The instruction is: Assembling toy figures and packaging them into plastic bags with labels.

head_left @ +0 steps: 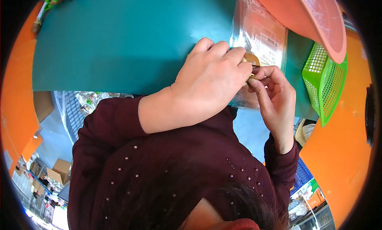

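My left hand (pixel 211 76) is closed, its fingers curled around a small thing whose shape is mostly hidden. A rounded brown part (pixel 251 59) of what may be the same thing shows just past the knuckles. Close against it on the right, my right hand (pixel 278 90) pinches a small yellowish piece (pixel 251 77) between thumb and fingertips; its kind is too small to make out. Both hands meet over the near part of a stack of clear plastic bags (pixel 264 35) with printed marks, lying on the teal mat (pixel 111 39).
A pink basin (pixel 314 19) stands at the far right, partly over the bags. Beside it a green mesh basket (pixel 324 84) leans near the orange tabletop (pixel 342 162). A small green, white and brown item (pixel 47 7) lies at the far left. Below the mat's left edge is a crate (pixel 72 112) with wrapped items.
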`<action>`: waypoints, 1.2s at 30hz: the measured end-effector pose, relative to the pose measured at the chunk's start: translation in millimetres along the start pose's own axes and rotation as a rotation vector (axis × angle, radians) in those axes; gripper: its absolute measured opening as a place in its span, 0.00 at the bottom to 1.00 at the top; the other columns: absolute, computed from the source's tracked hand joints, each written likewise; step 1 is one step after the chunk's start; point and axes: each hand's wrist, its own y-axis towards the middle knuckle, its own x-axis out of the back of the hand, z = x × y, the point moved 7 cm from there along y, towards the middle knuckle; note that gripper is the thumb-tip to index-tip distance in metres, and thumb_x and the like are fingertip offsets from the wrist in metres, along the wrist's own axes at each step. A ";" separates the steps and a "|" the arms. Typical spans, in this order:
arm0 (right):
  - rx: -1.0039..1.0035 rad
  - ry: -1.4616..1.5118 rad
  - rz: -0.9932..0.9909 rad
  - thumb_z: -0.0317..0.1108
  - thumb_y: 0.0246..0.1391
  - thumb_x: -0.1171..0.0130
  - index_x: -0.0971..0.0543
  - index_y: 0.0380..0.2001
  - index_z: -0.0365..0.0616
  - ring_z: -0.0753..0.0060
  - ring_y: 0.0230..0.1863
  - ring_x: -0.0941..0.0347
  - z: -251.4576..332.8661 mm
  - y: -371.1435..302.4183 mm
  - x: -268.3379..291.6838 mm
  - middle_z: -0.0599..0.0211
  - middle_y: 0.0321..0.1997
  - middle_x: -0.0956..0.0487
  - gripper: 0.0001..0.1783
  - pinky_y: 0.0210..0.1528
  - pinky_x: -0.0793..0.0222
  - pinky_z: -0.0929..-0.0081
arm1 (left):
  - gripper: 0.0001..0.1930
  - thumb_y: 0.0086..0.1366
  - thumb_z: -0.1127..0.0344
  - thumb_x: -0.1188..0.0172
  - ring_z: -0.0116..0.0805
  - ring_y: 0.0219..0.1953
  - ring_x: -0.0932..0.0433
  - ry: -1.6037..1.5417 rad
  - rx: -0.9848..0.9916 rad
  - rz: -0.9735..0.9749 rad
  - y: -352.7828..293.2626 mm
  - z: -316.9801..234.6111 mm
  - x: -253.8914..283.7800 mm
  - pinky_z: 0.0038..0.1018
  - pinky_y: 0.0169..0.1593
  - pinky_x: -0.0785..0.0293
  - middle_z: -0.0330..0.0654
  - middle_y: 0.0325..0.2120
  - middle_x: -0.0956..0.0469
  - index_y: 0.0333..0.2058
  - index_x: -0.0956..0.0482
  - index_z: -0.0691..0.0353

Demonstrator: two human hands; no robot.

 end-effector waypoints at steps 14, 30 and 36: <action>0.126 0.256 -0.467 0.20 0.60 0.45 0.31 0.35 0.36 0.84 0.33 0.26 -24.0 -17.7 -9.5 0.69 0.34 0.25 0.05 0.37 0.29 0.86 | 0.09 0.50 0.66 0.36 0.33 0.43 0.25 -0.034 -0.056 -0.089 -1.9 -4.6 -15.9 0.33 0.46 0.35 0.38 0.50 0.23 0.32 0.22 0.54; 0.043 0.473 -0.330 0.24 0.60 0.43 0.27 0.37 0.35 0.83 0.33 0.28 -40.1 -6.5 5.0 0.64 0.40 0.22 0.04 0.37 0.28 0.84 | 0.11 0.51 0.66 0.33 0.34 0.44 0.25 -0.058 0.007 -0.006 9.0 1.3 -19.0 0.33 0.50 0.34 0.37 0.49 0.22 0.34 0.21 0.54; 0.057 0.496 -0.319 0.25 0.61 0.44 0.27 0.39 0.35 0.82 0.34 0.28 -41.1 -8.5 7.3 0.63 0.43 0.22 0.05 0.38 0.28 0.85 | 0.10 0.52 0.66 0.35 0.35 0.43 0.25 -0.066 0.026 0.083 14.7 -1.7 -19.7 0.33 0.50 0.35 0.37 0.49 0.22 0.35 0.20 0.55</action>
